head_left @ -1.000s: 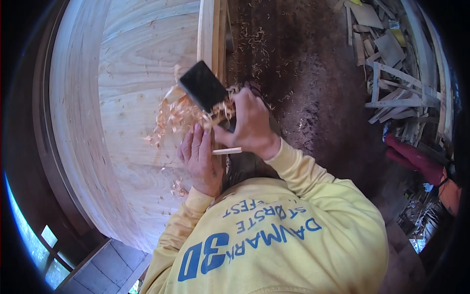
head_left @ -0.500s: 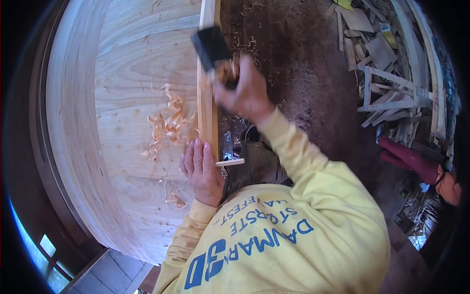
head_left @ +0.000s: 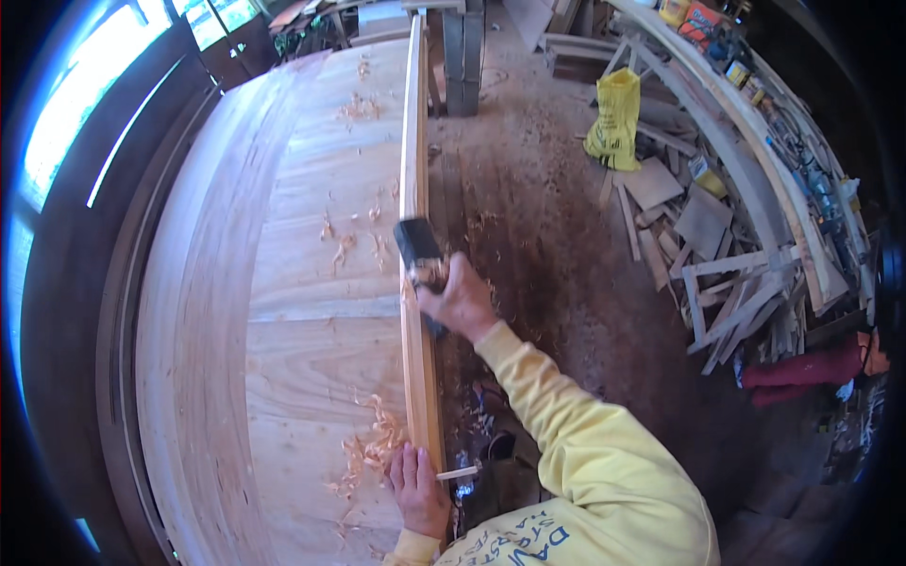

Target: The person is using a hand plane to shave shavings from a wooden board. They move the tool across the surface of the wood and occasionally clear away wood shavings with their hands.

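A long squared wooden strip [head_left: 413,170] runs lengthwise along the right edge of a broad pale wooden panel [head_left: 321,274]. My right hand [head_left: 462,300] is closed around a dark-bodied hand plane [head_left: 418,245], which sits on the strip about midway along it. Pale shavings show in the plane's opening. Near the strip's close end, my left hand [head_left: 420,491] grips it, fingers laid over its left side; the thumb is hidden. A short thin stick [head_left: 458,473] juts out to the right beside that hand. Curled shavings [head_left: 373,448] lie on the panel just beyond my left fingers.
Scrap boards [head_left: 703,217] are heaped at the right, beside a yellow sack [head_left: 615,118]. A cluttered shelf [head_left: 783,123] curves along the far right. Maroon cloth [head_left: 802,373] lies low at the right. A grey post [head_left: 462,61] stands beyond the strip. Dark planks [head_left: 104,245] line the left.
My view has tilted up, showing more of the strip's far end. The plane, raised and blurred before, now sits on the strip farther from my left hand. My left hand keeps its place on the strip.
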Available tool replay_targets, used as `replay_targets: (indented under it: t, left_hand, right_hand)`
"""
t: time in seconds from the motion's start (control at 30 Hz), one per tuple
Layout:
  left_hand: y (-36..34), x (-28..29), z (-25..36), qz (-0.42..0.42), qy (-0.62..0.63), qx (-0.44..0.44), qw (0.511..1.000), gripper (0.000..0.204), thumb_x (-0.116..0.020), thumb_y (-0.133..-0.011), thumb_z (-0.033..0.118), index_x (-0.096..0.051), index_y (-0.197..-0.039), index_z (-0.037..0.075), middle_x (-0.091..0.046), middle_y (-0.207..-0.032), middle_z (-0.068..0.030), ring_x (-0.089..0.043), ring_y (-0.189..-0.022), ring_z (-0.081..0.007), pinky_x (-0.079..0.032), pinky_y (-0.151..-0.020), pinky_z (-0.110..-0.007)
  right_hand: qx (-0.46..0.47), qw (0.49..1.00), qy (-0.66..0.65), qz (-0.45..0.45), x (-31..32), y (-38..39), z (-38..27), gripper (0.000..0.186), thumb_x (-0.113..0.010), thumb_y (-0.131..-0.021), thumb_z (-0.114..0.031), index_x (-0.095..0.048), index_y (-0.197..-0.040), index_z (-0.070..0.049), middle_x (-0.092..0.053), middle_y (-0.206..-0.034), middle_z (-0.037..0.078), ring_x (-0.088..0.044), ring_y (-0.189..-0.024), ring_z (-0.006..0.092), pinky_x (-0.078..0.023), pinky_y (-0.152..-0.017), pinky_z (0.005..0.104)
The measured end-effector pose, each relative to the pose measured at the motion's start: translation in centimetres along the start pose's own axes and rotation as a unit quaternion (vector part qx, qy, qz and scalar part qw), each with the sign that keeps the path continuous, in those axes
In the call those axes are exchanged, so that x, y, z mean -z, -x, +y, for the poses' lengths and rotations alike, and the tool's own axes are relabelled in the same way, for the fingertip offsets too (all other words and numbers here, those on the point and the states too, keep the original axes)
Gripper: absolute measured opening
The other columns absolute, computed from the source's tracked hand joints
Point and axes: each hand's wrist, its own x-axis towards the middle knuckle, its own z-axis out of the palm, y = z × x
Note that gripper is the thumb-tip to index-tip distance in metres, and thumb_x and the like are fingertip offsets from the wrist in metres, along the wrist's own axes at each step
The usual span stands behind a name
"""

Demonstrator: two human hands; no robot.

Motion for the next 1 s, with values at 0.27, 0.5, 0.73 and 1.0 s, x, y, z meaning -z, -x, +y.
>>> replay_targets:
  t: [0.27,0.5,0.73,1.0]
  left_hand:
    - [-1.2,0.2,0.2,-0.013,-0.024,0.009,1.000,0.055,-0.063,-0.094,0.009,-0.057,-0.146,-0.006,-0.057,-0.153,-0.0313,-0.048,-0.147,-0.0525,-0.031,-0.123,-0.066]
    - [-6.6,-1.1,0.3,-0.004,-0.014,0.010,1.000,0.055,-0.064,-0.093,0.009,-0.059,-0.146,-0.004,-0.057,-0.153,-0.0304,-0.047,-0.149,-0.0489,-0.031,-0.123,-0.064]
    - [-14.1,-3.0,0.3,-0.010,-0.042,0.034,0.998,0.053,-0.063,-0.095,0.013,-0.061,-0.147,0.002,-0.058,-0.156,-0.0227,-0.046,-0.152,-0.0447,-0.030,-0.124,-0.063]
    - [-16.5,-3.5,-0.5,0.006,-0.083,0.068,0.994,0.046,-0.063,-0.099,0.017,-0.065,-0.144,0.009,-0.060,-0.157,-0.0163,-0.045,-0.153,-0.0419,-0.027,-0.123,-0.064]
  right_hand:
    - [-0.061,0.998,-0.023,-0.014,0.0,4.2,0.4,0.060,-0.085,-0.080,-0.041,-0.053,-0.107,0.001,-0.068,-0.097,0.026,-0.071,-0.092,0.0473,-0.058,-0.083,0.0505]
    - [-0.055,0.998,-0.005,0.007,0.0,-0.2,-0.4,0.060,-0.086,-0.080,-0.040,-0.054,-0.108,0.002,-0.071,-0.098,0.023,-0.073,-0.089,0.0398,-0.058,-0.082,0.0486]
    - [-0.067,0.997,-0.041,-0.002,0.1,-4.9,1.2,0.059,-0.085,-0.080,-0.041,-0.055,-0.108,0.001,-0.070,-0.096,0.023,-0.072,-0.089,0.0434,-0.058,-0.081,0.0496]
    - [-0.031,0.998,-0.045,-0.032,-0.7,-6.4,2.1,0.059,-0.086,-0.081,-0.039,-0.052,-0.110,0.000,-0.068,-0.096,0.024,-0.071,-0.088,0.0453,-0.058,-0.080,0.0503]
